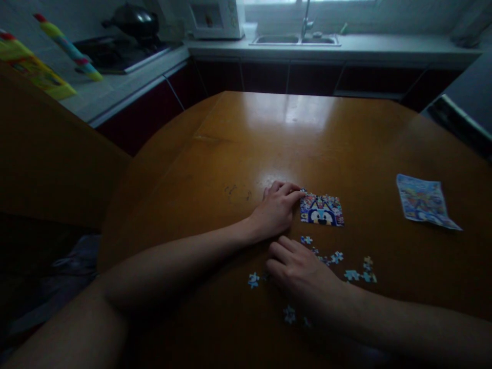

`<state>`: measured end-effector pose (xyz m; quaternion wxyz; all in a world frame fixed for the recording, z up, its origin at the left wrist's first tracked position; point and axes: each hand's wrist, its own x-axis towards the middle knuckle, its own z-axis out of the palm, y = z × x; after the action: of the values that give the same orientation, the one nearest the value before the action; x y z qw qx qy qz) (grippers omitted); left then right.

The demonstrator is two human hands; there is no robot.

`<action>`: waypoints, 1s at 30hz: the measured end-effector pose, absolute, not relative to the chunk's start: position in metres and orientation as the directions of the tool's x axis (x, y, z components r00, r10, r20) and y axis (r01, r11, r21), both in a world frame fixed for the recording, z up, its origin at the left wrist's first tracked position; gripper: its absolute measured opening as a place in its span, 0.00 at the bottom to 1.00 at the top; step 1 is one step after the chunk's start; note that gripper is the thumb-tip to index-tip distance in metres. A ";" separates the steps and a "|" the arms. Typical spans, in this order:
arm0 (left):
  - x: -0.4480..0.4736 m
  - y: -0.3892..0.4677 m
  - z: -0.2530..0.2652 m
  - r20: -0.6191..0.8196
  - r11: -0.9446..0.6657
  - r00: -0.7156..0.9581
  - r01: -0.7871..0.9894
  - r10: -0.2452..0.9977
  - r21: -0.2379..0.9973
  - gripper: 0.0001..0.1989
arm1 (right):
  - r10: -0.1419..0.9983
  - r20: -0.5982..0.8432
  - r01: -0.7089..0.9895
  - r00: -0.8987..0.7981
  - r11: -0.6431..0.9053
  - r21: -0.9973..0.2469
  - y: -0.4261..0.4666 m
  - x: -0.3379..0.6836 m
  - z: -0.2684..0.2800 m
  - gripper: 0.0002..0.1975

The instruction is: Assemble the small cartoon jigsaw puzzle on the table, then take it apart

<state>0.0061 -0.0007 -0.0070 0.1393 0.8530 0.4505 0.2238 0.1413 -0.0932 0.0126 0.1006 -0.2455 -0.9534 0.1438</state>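
Note:
A partly joined jigsaw puzzle [322,211] with a blue cartoon dog's face lies flat on the wooden table. My left hand [277,209] is at its upper left corner, fingers bent, with fingertips touching the edge beside a small puzzle piece [303,190]. Closer to me, my right hand [302,269] rests low over the table with its fingers curled down. Its fingertips are hidden, so what they hold cannot be seen. Left of it lies a loose piece [253,279]. Several other loose pieces [351,275] are scattered around the right hand and forearm.
A creased printed sheet [425,200] lies on the right of the table [184,189]. Beyond are a counter with a sink [295,40], a microwave [215,19] and a wok [134,21] on the stove. Bottles [69,48] stand at the left.

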 end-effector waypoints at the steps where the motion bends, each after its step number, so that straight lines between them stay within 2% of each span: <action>1: 0.006 -0.001 -0.007 0.254 -0.552 0.491 0.708 0.833 0.441 0.19 | 0.487 0.108 0.435 -0.866 0.844 -0.314 -0.093 0.141 0.013 0.03; 4: 0.006 -0.001 -0.007 0.254 -0.550 0.489 0.711 0.835 0.439 0.18 | 0.479 0.075 0.442 -0.875 0.851 -0.286 -0.094 0.139 0.017 0.04; 6: 0.006 -0.001 -0.006 0.255 -0.555 0.495 0.708 0.831 0.437 0.18 | 0.473 0.056 0.434 -0.879 0.844 -0.316 -0.094 0.139 0.021 0.04; 10: 0.004 0.001 -0.006 0.260 -0.565 0.503 0.702 0.824 0.434 0.19 | 0.384 0.026 0.328 -0.923 0.821 -0.468 -0.083 0.148 0.044 0.04; 13: 0.003 0.003 -0.006 0.255 -0.560 0.499 0.709 0.828 0.429 0.17 | 0.354 0.112 0.221 -0.929 0.769 -0.599 -0.060 0.169 0.074 0.07; 14: 0.003 0.003 -0.006 0.248 -0.564 0.508 0.705 0.825 0.430 0.16 | 0.394 0.164 0.203 -0.904 0.736 -0.645 -0.049 0.178 0.084 0.08; 16: 0.003 0.003 -0.005 0.237 -0.570 0.521 0.701 0.820 0.430 0.16 | 0.563 0.245 0.247 -0.789 0.657 -0.712 -0.025 0.197 0.097 0.06; 18: 0.002 0.002 -0.004 0.246 -0.574 0.521 0.705 0.817 0.416 0.18 | 0.744 0.317 0.354 -0.589 0.589 -0.726 0.002 0.213 0.096 0.05; 20: 0.002 0.001 -0.003 0.258 -0.584 0.525 0.707 0.811 0.398 0.20 | 0.845 0.376 0.420 -0.380 0.520 -0.744 0.028 0.225 0.081 0.05; 23: 0.002 0.000 -0.003 0.261 -0.604 0.545 0.695 0.797 0.390 0.20 | 0.896 0.336 0.451 -0.289 0.437 -0.778 0.056 0.234 0.044 0.05; 26: 0.001 0.000 -0.001 0.256 -0.608 0.553 0.689 0.793 0.395 0.21 | 0.915 0.259 0.447 -0.310 0.380 -0.810 0.067 0.235 0.015 0.04; 30: 0.002 -0.001 0.002 0.244 -0.617 0.569 0.684 0.785 0.389 0.21 | 0.903 0.214 0.403 -0.373 0.365 -0.839 0.066 0.233 0.002 0.05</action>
<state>0.0016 -0.0006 0.0017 0.1266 0.8767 0.4190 0.1994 0.2330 0.0658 0.0022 0.3506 -0.4364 -0.7482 0.3562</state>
